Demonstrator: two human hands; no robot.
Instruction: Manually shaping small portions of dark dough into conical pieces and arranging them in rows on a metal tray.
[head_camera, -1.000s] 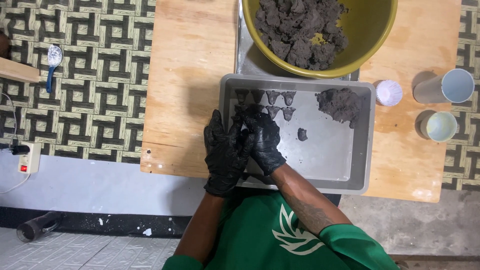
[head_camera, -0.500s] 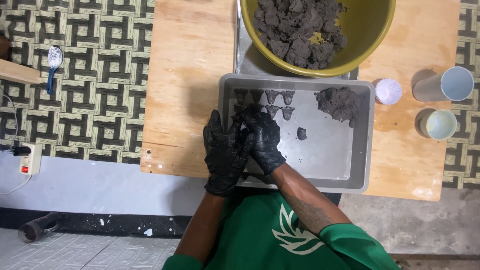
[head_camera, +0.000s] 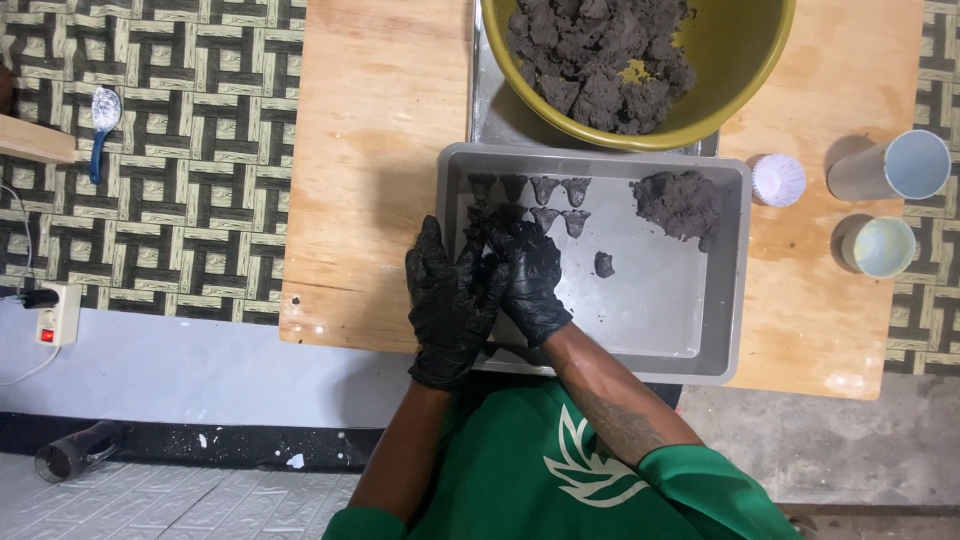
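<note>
Gloved hands (head_camera: 487, 285) pressed together, over grey tray (head_camera: 735, 300)

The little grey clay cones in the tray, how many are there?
6 show: four small grey clay cones in a row along the grey metal tray's far wall, two just below. The black-gloved hands may hide more.

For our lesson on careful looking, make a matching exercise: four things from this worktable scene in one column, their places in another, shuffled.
Things:
1. Yellow bowl
2. Grey tray
3. Spoon
4. Two cups

Places:
A. on the patterned floor mat, left
B. at the table's right edge
C. under the gloved hands
D. at the table's far edge, full of dark clay

Pairs: 1-D, 2-C, 3-A, 4-B
</note>
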